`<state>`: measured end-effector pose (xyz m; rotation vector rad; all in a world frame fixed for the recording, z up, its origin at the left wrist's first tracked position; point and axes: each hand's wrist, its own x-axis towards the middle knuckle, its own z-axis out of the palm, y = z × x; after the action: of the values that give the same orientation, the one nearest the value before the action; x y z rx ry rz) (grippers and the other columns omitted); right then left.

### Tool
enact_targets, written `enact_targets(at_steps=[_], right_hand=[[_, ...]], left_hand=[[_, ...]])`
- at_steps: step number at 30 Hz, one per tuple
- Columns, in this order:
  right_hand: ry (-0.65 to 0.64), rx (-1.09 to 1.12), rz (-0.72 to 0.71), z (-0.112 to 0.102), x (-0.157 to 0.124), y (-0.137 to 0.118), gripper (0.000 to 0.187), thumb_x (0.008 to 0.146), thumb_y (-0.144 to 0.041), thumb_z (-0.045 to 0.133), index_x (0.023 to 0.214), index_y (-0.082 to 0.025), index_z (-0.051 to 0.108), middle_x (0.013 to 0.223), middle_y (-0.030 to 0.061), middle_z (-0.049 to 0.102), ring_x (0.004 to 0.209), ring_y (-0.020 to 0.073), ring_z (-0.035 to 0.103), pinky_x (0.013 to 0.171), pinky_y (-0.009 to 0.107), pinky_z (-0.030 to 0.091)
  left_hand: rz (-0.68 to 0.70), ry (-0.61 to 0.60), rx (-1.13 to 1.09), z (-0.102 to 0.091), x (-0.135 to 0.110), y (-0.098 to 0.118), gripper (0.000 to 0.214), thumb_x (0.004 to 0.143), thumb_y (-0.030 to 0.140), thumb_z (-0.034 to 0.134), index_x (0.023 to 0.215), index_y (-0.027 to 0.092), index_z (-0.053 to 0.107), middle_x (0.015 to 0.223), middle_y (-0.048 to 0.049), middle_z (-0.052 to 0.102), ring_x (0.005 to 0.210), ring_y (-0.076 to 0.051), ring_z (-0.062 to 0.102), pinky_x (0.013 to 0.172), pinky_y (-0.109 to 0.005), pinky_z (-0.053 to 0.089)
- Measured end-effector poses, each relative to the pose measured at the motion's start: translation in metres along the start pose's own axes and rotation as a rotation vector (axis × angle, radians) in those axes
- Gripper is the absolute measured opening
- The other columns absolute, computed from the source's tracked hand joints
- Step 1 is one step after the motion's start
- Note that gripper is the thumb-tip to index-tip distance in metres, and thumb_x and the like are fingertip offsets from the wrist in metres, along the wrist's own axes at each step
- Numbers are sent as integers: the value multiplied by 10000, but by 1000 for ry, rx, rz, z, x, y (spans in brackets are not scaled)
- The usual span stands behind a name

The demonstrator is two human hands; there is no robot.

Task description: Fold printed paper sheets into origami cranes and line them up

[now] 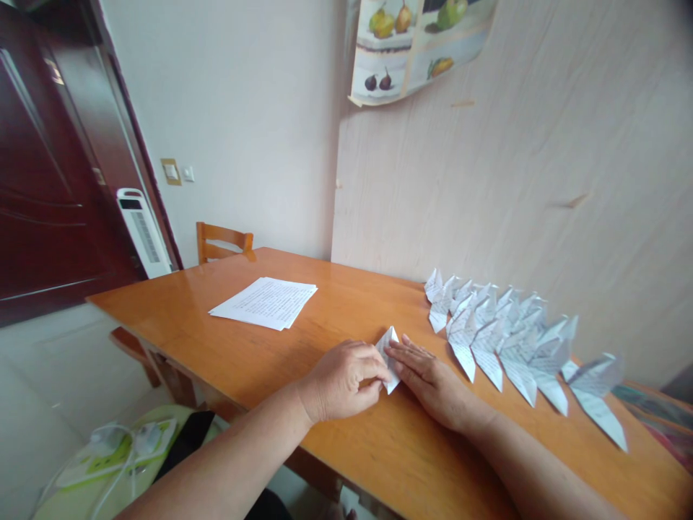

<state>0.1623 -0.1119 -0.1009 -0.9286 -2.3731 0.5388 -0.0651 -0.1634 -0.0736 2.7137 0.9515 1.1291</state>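
A small folded piece of white paper (392, 342), pointed at its top and bottom ends, lies on the wooden table (346, 303) between my hands. My left hand (346, 377) has its fingers bent and closed on the paper's left and lower side. Stretched out flat, the fingers of my right hand (433, 377) press on the paper's right edge. Part of the paper is hidden under my fingers. To the right of my right hand stand rows of several folded paper figures (509, 332) with upright, pointed flaps.
A stack of printed sheets (265, 303) lies at the table's left. Behind the table are a chair (224, 235) and the wall with a fruit picture (419, 47). At lower left, a stool (70, 498) holds a power strip (119, 455) with plugged-in cables.
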Motion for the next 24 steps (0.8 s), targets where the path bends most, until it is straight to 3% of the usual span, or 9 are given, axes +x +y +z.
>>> enact_targets(at_steps=[4,9,13,16,20,24], right_hand=[[-155,-63,35,-3,1,-4,479,1036,-486,335,1446,-314,512,1594,34,339,1516,297,105,1197,616,148],[-249,-152,82,-10,0,-16,522,1037,-519,292,1482,-306,463,1614,32,294,1519,296,50,1203,598,114],[-267,-218,79,-11,-1,-20,535,1031,-531,298,1507,-317,417,1626,28,259,1520,299,43,1199,600,116],[-258,-231,65,-10,-1,-19,528,1030,-513,318,1515,-320,401,1627,32,262,1520,299,68,1198,598,128],[-244,-230,42,-9,-1,-19,519,1032,-502,322,1506,-314,418,1621,38,279,1517,285,124,1203,583,135],[-238,-236,37,-9,-1,-21,520,1031,-484,337,1509,-296,413,1620,54,276,1513,272,153,1203,579,143]], left_hand=[[22,-30,-7,0,-3,-1,275,757,48,605,937,226,714,959,-12,722,885,-163,655,845,-310,472],[9,-85,-35,1,-5,-3,259,724,58,611,908,213,707,932,-5,730,837,-163,654,813,-312,464],[-106,-55,-34,0,-4,-5,180,792,89,571,888,192,682,856,-24,707,814,-172,637,803,-318,478],[-217,-16,-55,-6,3,-8,184,868,119,520,950,197,665,914,-37,703,897,-183,642,850,-325,490],[-340,-91,-153,-14,24,-15,319,872,87,477,1120,211,632,1136,-44,703,1061,-185,642,935,-328,493],[-415,-183,-286,-5,47,-29,362,879,83,444,1179,183,620,1227,-61,689,1146,-182,628,998,-324,481]])
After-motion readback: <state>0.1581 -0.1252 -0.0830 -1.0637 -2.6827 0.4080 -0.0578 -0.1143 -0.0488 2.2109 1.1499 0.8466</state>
